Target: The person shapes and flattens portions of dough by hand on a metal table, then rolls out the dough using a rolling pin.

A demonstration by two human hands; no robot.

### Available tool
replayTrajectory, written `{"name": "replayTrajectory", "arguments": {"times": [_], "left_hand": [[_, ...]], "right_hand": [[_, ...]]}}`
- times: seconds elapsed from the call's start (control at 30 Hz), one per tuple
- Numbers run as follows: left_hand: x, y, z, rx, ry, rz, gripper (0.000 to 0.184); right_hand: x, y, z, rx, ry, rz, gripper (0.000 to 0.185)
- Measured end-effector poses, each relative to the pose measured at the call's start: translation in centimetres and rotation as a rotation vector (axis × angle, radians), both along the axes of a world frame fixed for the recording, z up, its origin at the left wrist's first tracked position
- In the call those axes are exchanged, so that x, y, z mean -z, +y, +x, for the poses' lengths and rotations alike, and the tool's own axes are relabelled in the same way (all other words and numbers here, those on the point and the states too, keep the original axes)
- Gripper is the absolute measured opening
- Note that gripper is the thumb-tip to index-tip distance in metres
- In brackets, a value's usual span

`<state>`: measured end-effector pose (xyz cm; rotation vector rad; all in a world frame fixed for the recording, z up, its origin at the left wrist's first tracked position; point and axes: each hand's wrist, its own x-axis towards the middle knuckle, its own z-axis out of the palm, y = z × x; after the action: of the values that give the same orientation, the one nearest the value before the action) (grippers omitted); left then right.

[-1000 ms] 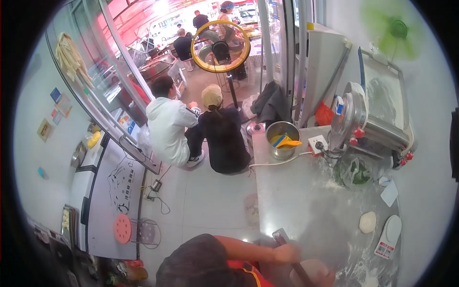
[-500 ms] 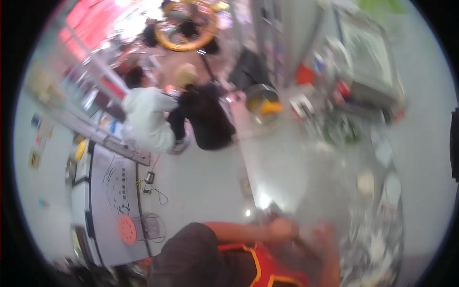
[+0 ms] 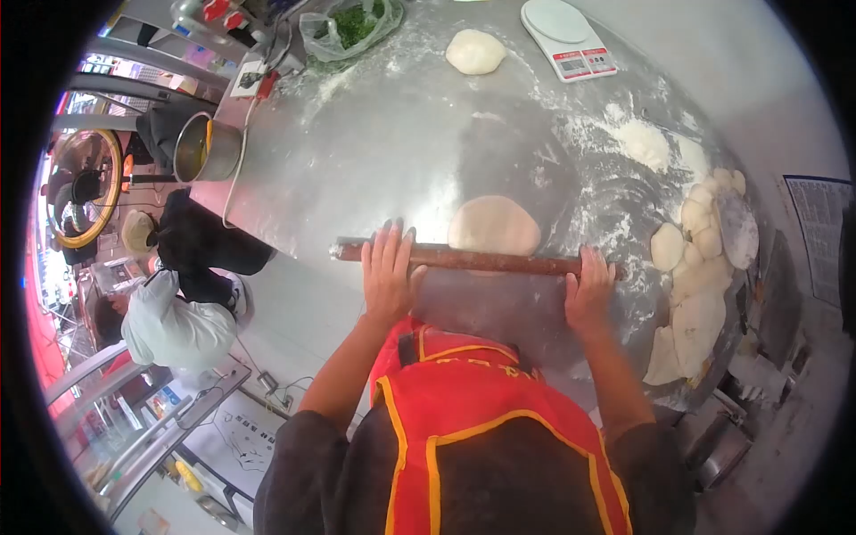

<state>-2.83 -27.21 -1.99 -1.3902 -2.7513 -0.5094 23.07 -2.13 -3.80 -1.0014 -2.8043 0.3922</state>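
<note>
A brown wooden rolling pin [image 3: 499,260] lies crosswise over the near edge of a flattened round of dough [image 3: 493,225] on the metal work table. My left hand [image 3: 388,276] rests over the pin's left part, fingers reaching past it and thumb on the near side. Near the other end, my right hand [image 3: 588,290] holds the pin with its fingers over the top. The dough round lies between my hands, mostly beyond the pin.
Farther back are a dough ball [image 3: 475,52], a white kitchen scale [image 3: 571,45] and a bag of chopped greens [image 3: 352,27]. Loose flour [image 3: 642,144] and several dough pieces [image 3: 700,267] lie right. At left are a metal pot [image 3: 207,150], a white cable [image 3: 239,169] and a crouching person [image 3: 178,325].
My view has swung from the room and its people to the work table. Blurred before, my hands now show clearly on the rolling pin, spread apart.
</note>
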Motion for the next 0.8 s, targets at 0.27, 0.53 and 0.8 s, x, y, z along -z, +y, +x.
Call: {"name": "replayTrajectory", "arguments": {"times": [0.27,0.53,0.8], "left_hand": [[0.9,12.3,-11.0,0.012,0.191,-0.199,0.064],[2.3,15.5,-14.9,0.024,0.257,-0.049,0.068],[0.9,-0.8,0.0,-0.013,-0.103,-0.126,0.068]], "right_hand": [[1.5,11.0,-11.4,0.068,-0.086,0.254,0.057],[1.8,13.8,-14.4,0.028,0.079,0.224,0.056],[-0.2,-1.7,0.3,-0.042,-0.023,-0.077,0.061]]}}
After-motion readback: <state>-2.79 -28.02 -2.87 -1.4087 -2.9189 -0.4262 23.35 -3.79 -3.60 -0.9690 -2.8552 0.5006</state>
